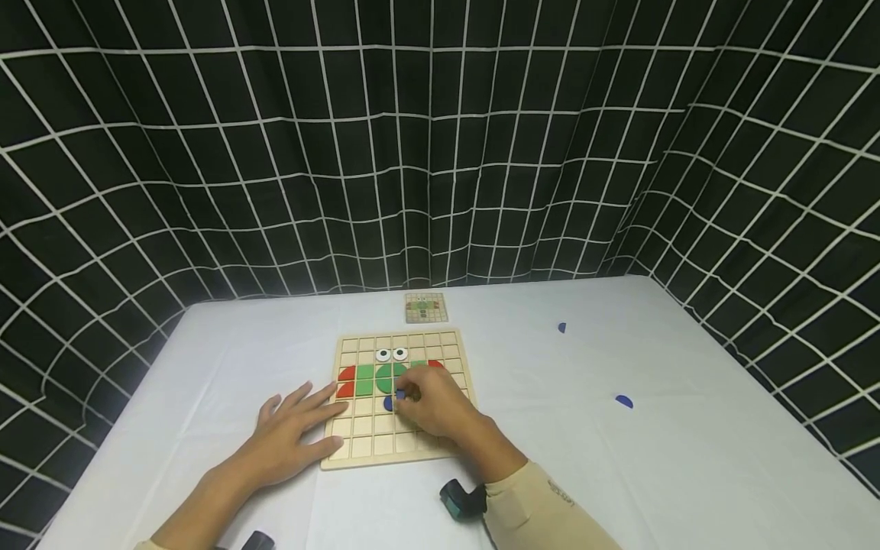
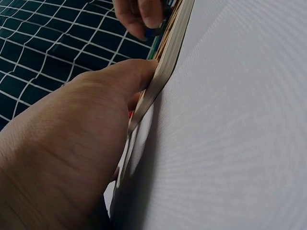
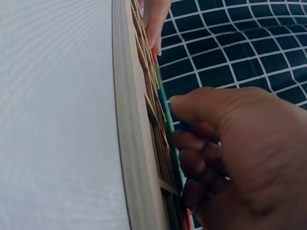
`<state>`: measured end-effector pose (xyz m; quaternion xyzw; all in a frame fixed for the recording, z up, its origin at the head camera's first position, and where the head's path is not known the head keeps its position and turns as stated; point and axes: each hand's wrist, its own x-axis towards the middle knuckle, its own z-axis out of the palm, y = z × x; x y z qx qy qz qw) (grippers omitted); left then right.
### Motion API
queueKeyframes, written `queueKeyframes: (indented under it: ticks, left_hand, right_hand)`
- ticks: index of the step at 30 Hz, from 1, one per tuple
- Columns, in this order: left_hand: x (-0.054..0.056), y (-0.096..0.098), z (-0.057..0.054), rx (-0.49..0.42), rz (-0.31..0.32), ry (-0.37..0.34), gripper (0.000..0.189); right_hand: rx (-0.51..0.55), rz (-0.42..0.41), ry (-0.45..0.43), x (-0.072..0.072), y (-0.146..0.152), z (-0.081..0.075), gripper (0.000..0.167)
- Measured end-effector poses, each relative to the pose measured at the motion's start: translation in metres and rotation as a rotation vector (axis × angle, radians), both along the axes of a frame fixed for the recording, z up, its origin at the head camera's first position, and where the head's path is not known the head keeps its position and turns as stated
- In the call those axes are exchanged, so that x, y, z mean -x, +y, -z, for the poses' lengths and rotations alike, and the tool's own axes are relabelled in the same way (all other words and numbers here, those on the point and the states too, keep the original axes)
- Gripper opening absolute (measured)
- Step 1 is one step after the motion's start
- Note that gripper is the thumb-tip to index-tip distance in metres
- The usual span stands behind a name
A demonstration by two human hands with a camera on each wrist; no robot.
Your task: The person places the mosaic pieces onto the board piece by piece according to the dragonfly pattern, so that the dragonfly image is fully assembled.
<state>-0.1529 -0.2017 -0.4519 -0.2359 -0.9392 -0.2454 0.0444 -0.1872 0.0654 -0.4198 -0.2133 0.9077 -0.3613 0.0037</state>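
A wooden grid board (image 1: 354, 451) lies on the table with flat coloured pieces in its cells. Two white eye pieces (image 1: 383, 354) sit near the top, above green rounded pieces (image 1: 383, 385), green squares (image 1: 364, 372) and red rounded pieces (image 1: 345, 389). My right hand (image 1: 436, 405) is over the middle of the board, thumb and fingers pinching a small blue piece (image 1: 401, 394). Beside it another blue piece (image 1: 388, 403) lies in a cell. My left hand (image 1: 292, 431) rests at the board's left edge, fingers spread, its thumb touching the rim in the left wrist view.
Behind the board lies a small pattern card (image 1: 425, 308) with a similar design. Two loose blue half-round pieces (image 1: 624, 401) lie apart on the white tablecloth (image 1: 550, 428) to the right. A black curtain with white grid lines (image 1: 344, 153) surrounds the table.
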Motion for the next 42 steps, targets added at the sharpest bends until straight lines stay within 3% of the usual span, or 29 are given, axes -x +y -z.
queueKeyframes:
  ticks: [16,22,29,33,39,42]
  left_hand:
    - [0.001,-0.001,-0.001,0.009,-0.004,0.008,0.051]
    - [0.001,-0.001,0.001,0.004,-0.004,0.001,0.053]
    - [0.001,0.000,0.000,0.002,-0.004,-0.004,0.053]
    - [0.001,0.000,0.001,0.006,-0.006,-0.014,0.054]
    - [0.000,-0.001,0.001,0.001,-0.005,-0.007,0.054]
    - [0.000,-0.001,0.001,0.002,-0.002,-0.004,0.053]
  right_hand:
    - [-0.056,-0.042,0.034,0.001,-0.002,0.002,0.019]
    - [-0.001,-0.014,0.084,0.002,0.011,-0.028,0.019]
    - [0.092,0.020,0.256,0.005,0.047,-0.079,0.016]
    - [0.108,0.056,0.384,0.008,0.079,-0.099,0.019]
    - [0.148,0.158,0.511,0.015,0.129,-0.111,0.018]
    - [0.154,0.229,0.518,0.021,0.152,-0.110,0.019]
